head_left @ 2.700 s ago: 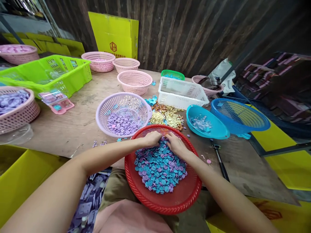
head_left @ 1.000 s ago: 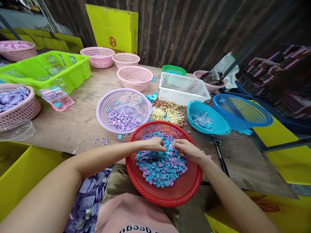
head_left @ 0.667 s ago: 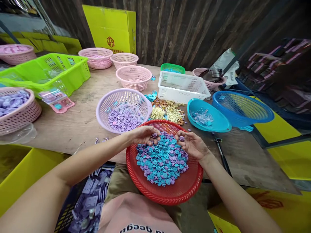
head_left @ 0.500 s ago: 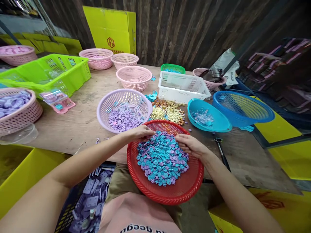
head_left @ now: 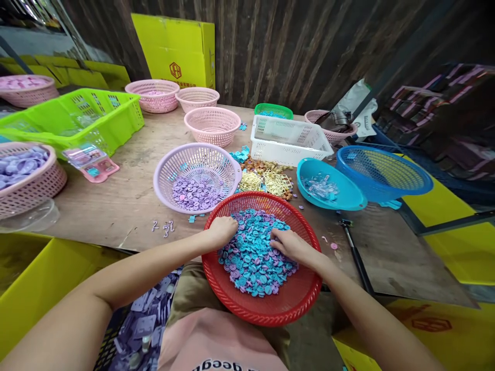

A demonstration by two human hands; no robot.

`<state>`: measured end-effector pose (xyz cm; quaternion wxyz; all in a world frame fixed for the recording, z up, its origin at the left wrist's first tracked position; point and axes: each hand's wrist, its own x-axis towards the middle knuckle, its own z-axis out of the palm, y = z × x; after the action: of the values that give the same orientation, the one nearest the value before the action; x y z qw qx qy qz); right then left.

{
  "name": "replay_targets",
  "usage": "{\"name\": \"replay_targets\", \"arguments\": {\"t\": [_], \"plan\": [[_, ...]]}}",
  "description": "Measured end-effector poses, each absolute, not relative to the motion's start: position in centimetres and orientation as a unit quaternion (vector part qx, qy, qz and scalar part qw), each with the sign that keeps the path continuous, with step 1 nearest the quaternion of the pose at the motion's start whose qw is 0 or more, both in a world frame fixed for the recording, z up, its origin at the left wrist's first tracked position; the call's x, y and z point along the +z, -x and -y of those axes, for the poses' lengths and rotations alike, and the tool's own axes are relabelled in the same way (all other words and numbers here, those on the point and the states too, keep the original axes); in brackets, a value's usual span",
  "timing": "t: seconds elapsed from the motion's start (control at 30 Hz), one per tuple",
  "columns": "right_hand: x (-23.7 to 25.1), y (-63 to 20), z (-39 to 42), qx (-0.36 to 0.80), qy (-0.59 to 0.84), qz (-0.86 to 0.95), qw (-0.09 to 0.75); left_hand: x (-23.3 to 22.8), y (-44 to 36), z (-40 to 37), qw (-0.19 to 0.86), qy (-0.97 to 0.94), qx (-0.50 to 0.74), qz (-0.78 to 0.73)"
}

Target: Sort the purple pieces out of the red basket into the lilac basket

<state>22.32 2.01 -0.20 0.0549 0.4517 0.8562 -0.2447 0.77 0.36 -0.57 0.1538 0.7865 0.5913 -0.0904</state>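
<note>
- Two hands work inside the red basket, which rests partly on the person's lap and partly against the edge of the wooden table.
- Left hand: it lies at the left edge of the pile of blue and purple pieces. The fingers are curled into a loose fist on the pieces; whether they grip any, I cannot tell.
- Right hand: it lies flat on the right side of the pile, fingers spread and pointing to the left, with the tips pressing on the pieces.
- The pile lies between both hands, directly under the fingertips, and has no clear long axis.
- The lilac basket with purple pieces stands just beyond the red basket, nearer to the left hand.
</note>
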Motion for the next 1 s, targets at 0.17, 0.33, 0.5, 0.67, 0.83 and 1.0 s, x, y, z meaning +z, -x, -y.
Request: {"name": "replay_targets", "arguments": {"t": [0.17, 0.33, 0.5, 0.67, 0.83, 1.0], "plan": [[0.8, -22.8, -2.4, -0.602, -0.472, -0.639, -0.08, -0.1, -0.5, -0.7, 0.197, -0.766, -0.032, -0.611], [1.9, -21.9, -3.6, -0.778, -0.413, -0.448, -0.152, 2.2, 1.4, -1.2, 0.635, -0.599, 0.154, -0.464], [0.5, -17.8, -4.2, -0.537, -0.492, -0.684, -0.058, 3.4, 2.7, -1.7, 0.848, -0.318, 0.274, -0.324], [-1.1, -13.7, -3.0, -0.191, -0.517, -0.833, 0.055, 3.1, 2.4, -1.1, 0.794, -0.361, 0.289, -0.394], [-1.2, -13.4, -3.1, -0.178, -0.507, -0.839, 0.086, 1.6, 1.0, 0.3, 0.553, -0.639, 0.13, -0.518], [-0.4, -15.8, -4.4, -0.505, -0.485, -0.713, -0.022, 0.3, -1.5, 2.3, 0.199, -0.81, -0.057, -0.549]]}}
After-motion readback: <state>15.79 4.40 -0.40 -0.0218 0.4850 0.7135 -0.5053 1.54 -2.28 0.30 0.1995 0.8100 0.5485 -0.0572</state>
